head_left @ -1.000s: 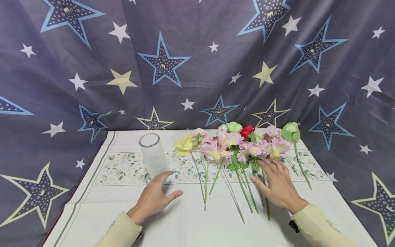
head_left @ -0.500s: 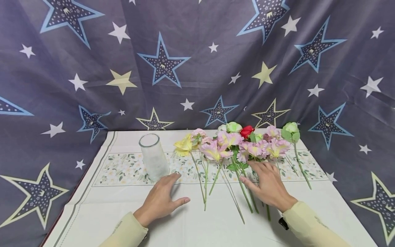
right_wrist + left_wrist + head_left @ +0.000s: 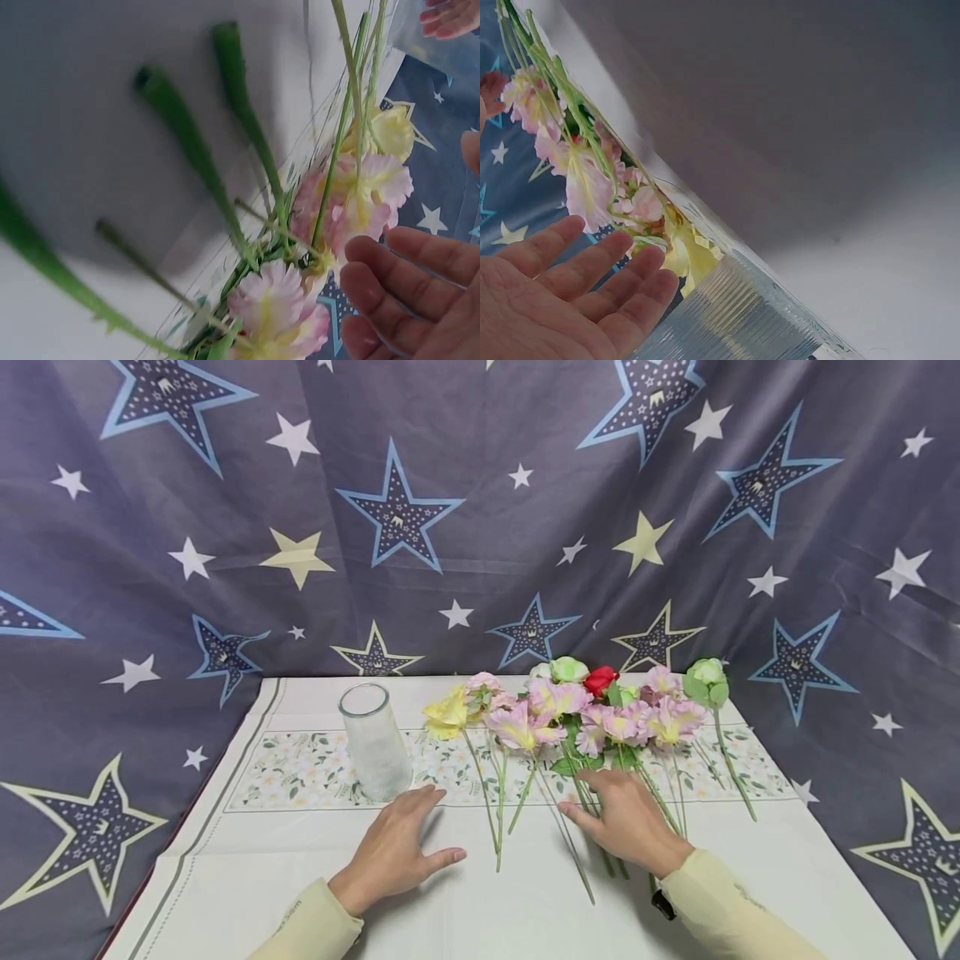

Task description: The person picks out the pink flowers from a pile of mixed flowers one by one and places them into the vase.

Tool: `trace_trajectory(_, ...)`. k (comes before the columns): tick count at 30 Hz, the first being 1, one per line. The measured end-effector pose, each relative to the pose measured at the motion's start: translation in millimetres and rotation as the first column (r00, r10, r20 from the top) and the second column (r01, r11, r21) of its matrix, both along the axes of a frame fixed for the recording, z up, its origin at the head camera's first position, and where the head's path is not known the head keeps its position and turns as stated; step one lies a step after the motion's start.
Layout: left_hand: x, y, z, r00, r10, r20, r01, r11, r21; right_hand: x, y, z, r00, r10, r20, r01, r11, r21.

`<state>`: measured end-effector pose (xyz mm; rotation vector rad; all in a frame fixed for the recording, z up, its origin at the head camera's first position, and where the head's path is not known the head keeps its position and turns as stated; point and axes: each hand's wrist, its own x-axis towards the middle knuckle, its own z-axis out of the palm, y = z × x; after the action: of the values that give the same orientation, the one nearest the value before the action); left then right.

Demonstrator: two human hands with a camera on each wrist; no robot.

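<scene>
At ten o'clock on the white tablecloth (image 3: 487, 910), counting its far edge as twelve, we find a ribbed glass vase (image 3: 377, 750) standing on its base, round rim uppermost. Its wall blurs what lies behind, and in the left wrist view, which cuts off much of it, we see yellow showing through. All the green stems (image 3: 184, 142) we can follow lie outside the vase.

From just before twelve round to two o'clock we see the flower heads: a yellow bloom (image 3: 447, 713) nearest the vase, pink blossoms (image 3: 483, 682), ruffled pink-and-yellow blooms (image 3: 517, 727), a red rose (image 3: 597, 678), and a pale green rose-like bloom (image 3: 707, 672) at two. The heads overlap; the red rose is partly covered, and we cannot count them all.

Near eight o'clock, the left hand (image 3: 390, 852) has its fingers extended and thumb well apart, fingertips just beside the foot of the vase; whether they touch it we cannot tell. At three, the right hand (image 3: 628, 821) is over the stems, fingers loosely bent and thumb apart; it hides parts of them, and we cannot make out any contact. A black object (image 3: 663, 906) shows at its sleeve (image 3: 731, 910), mostly covered.
</scene>
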<state>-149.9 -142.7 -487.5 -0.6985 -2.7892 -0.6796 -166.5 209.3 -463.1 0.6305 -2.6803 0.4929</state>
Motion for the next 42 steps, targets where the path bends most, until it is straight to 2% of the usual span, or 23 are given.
trace_trajectory(10,2.4,1,-1.3,1.000,0.000,0.004,0.000,1.000,-0.020,4.9,-13,-8.2,0.992,0.043,0.115,-0.052,0.996,0.076)
trace_trajectory(17,2.4,1,-2.9,1.000,-0.009,0.003,0.009,1.000,-0.026,8.9,-19,-9.6,0.973,-0.007,0.231,-0.025,0.991,0.134)
trace_trajectory(28,3.9,0,-1.6,1.000,0.003,0.019,-0.002,1.000,-0.026,9.2,-25,-17.8,0.973,-0.021,0.228,-0.007,0.993,0.120)
trace_trajectory(37,4.7,0,-1.6,1.000,0.011,0.016,-0.011,1.000,-0.008,10.7,-25,-18.4,0.961,-0.037,0.274,0.025,0.999,0.047)
trace_trajectory(42,5.1,0,-0.5,1.000,0.017,0.026,-0.017,1.000,-0.008,12.2,-26,-16.0,0.965,-0.037,0.258,0.038,0.999,0.002)
